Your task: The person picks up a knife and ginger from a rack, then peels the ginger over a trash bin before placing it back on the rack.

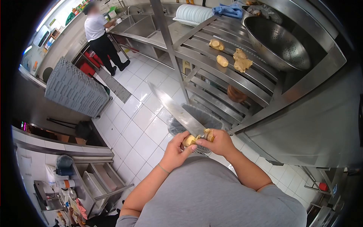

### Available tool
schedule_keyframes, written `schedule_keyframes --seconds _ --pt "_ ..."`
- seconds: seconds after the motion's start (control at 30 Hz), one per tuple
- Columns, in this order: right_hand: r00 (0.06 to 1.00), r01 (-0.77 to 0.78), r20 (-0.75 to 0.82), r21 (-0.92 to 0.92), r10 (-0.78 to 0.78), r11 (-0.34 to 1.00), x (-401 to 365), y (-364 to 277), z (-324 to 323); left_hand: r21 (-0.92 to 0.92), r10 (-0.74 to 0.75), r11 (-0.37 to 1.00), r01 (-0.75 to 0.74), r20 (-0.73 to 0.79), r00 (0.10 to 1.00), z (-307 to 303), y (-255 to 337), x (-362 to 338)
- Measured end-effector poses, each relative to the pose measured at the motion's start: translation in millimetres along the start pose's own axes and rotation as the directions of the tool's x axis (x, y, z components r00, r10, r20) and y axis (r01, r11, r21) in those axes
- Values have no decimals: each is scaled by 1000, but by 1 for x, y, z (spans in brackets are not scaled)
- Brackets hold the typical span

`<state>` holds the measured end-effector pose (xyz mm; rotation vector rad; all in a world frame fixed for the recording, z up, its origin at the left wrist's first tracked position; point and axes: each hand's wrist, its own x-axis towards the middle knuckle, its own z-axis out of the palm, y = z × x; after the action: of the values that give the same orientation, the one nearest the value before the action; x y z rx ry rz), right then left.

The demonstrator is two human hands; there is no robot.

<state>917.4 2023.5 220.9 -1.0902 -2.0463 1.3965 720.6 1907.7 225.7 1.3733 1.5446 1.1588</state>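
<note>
Over a bin lined with clear plastic (pixel 204 115), both my hands are close together in front of my grey shirt. My left hand (pixel 177 152) is closed around a partly peeled piece of ginger (pixel 189 141), its yellow flesh showing. A large, wide-bladed knife (pixel 176 109) is in my right hand (pixel 220 143), the blade pointing up and left, away from me. The knife's base lies against the ginger near my right thumb. My fingers cover most of the handle. On the slatted metal shelf lie a peeled ginger piece (pixel 222 61), a partly peeled one (pixel 216 44) and an unpeeled knobby one (pixel 242 61).
A big steel colander (pixel 280 43) stands on the shelf, near a blue cloth (pixel 228 10) and a rack of white plates (pixel 193 14). A person in a white shirt (pixel 96 27) works at the sink (pixel 141 28). Stacked grey crates (pixel 75 89) stand left on the tiled floor.
</note>
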Motion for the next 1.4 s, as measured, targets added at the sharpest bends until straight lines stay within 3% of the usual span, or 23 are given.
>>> schedule_keyframes --seconds 0.07,0.23,0.47,0.53,0.67,0.87,0.97,1.03,1.17,1.23,1.33,1.4 --pt "999 44 -26 -44 -45 998 1 1 -1 63 8 998 -7 -8 1000 -1 7 2" --pt "1000 -20 -6 -200 19 980 3 -1 -7 103 23 994 -20 -20 1000 -2 9 3" --pt "996 -38 73 -175 52 984 1 -6 -15 21 61 998 -62 59 996 0 -8 4" --pt "997 37 78 -239 -19 970 0 -8 -14 21 28 999 -29 44 999 2 -9 3" --pt "997 30 71 -240 -13 970 -2 -7 -12 90 7 996 -12 60 998 -1 -1 2" --pt "990 130 -6 -326 -139 936 -3 -3 -9 155 15 988 -24 53 998 -2 -9 2" --pt "979 189 -12 -341 -205 921 -3 -4 -10 109 -20 994 11 83 996 -2 -6 3" --pt "970 239 42 -370 -241 898 -3 0 -9 95 -98 992 82 182 978 -4 -4 4" --pt "969 246 54 -282 -240 927 0 14 1 152 -216 971 184 238 947 -5 -15 3" --pt "997 37 65 35 -39 999 3 20 5 110 -105 990 89 142 984 -3 -3 2" --pt "1000 8 20 42 -8 999 6 19 0 37 21 999 -24 64 998 5 1 3" --pt "998 53 -24 -61 -54 997 5 13 -3 73 -16 997 10 77 997 3 7 3"
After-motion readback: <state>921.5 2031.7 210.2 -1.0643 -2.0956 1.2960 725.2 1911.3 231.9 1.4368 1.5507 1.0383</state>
